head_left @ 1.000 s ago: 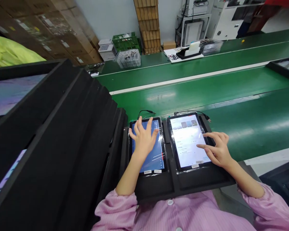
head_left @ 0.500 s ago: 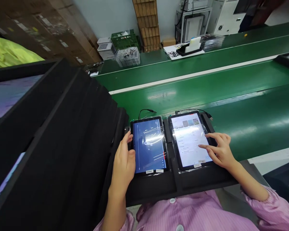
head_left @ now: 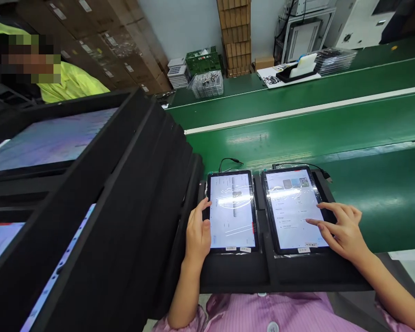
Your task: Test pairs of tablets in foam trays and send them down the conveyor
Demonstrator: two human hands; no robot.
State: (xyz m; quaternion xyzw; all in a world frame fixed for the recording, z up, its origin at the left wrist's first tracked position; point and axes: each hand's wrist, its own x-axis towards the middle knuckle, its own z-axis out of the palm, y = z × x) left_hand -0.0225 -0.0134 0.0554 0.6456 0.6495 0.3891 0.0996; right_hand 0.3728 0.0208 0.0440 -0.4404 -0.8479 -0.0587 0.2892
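Observation:
Two tablets lie side by side in a black foam tray (head_left: 235, 274) in front of me. The left tablet (head_left: 232, 230) shows a pale screen turned sideways; the right tablet (head_left: 290, 198) shows a white page with small pictures near its top. Clear film covers both, and small labels sit along their lower edges. My left hand (head_left: 198, 233) rests at the left tablet's left edge, fingers stretched and holding nothing. Over the right tablet's right side hovers or rests my right hand (head_left: 341, 230), its fingers spread and index fingertip at the screen; contact is hard to make out.
Stacked black foam trays (head_left: 131, 193) with tablets rise at my left. Behind them is a person in a yellow top (head_left: 72, 80). A green conveyor belt (head_left: 297, 122) runs beyond my tray. Short cables (head_left: 231, 160) stick out behind the tablets. Cartons (head_left: 117, 41) stand at the back.
The left tablet's screen has gone from dark blue to a pale page. My view has swung left, so everything sits further right. Both hands keep nearly the same places on the tablets.

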